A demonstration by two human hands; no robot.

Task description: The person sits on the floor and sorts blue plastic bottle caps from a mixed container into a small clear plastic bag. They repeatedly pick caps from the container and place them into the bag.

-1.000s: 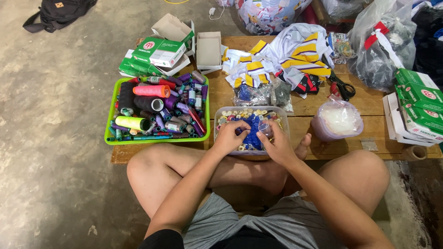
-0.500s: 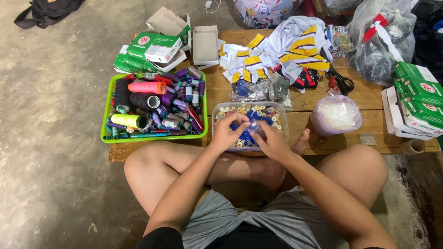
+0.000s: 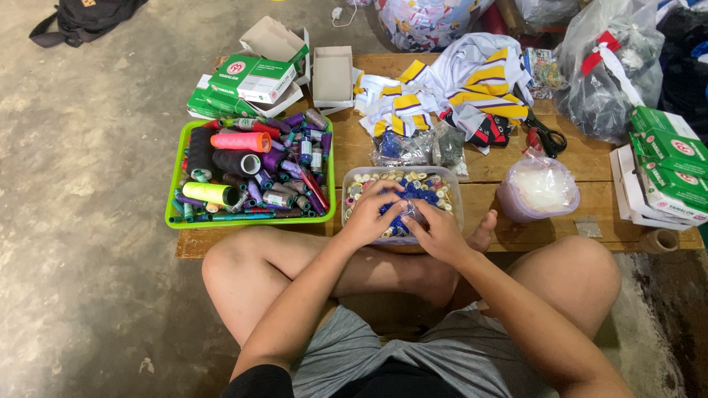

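Both hands in the clear plastic tub of small bobbins (image 3: 450, 184), at the wooden board's (image 3: 590, 158) front edge. Left hand (image 3: 371, 215) & right hand (image 3: 436, 230) curl round blue bobbins (image 3: 404, 215); exact pinch can't tell. Best to pick w/ fingertips, tub kept flat.

1 head view looks steeply down, close over lap and low wooden table (image 3: 582, 158).

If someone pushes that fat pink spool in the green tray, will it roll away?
Probably only a little. The pink spool lies on its side, and its round shape would likely roll, but other spools crowd it and the green tray has a raised rim. It looks firm rather than floppy, being tightly wound thread, and likely light enough to lift easily.
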